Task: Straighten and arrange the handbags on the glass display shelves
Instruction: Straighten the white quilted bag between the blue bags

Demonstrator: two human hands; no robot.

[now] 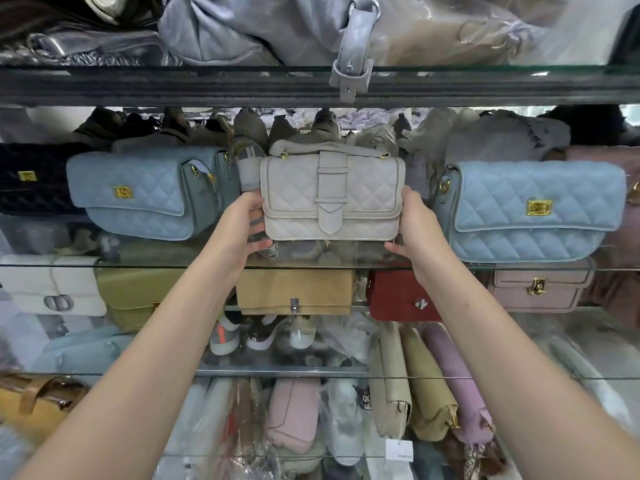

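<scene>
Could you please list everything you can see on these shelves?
cream bag: 1, cream, middle shelf centre, held
blue bags: 2, light blue, middle shelf, flanking the cream bag
black bag: 1, black, middle shelf, far left
grey bag: 1, grey, top shelf, strap hanging over edge
white bag: 1, white, lower shelf, far left
green bag: 1, olive, lower shelf, left
tan bag: 1, tan, lower shelf centre
red bag: 1, red, lower shelf, right of tan
pink bag: 1, pink, lower shelf, right
hands: 2, bare, left hand and right hand gripping cream bag

Grey sneakers (224,337) (one orange-striped), white paper tag (399,452)
</scene>
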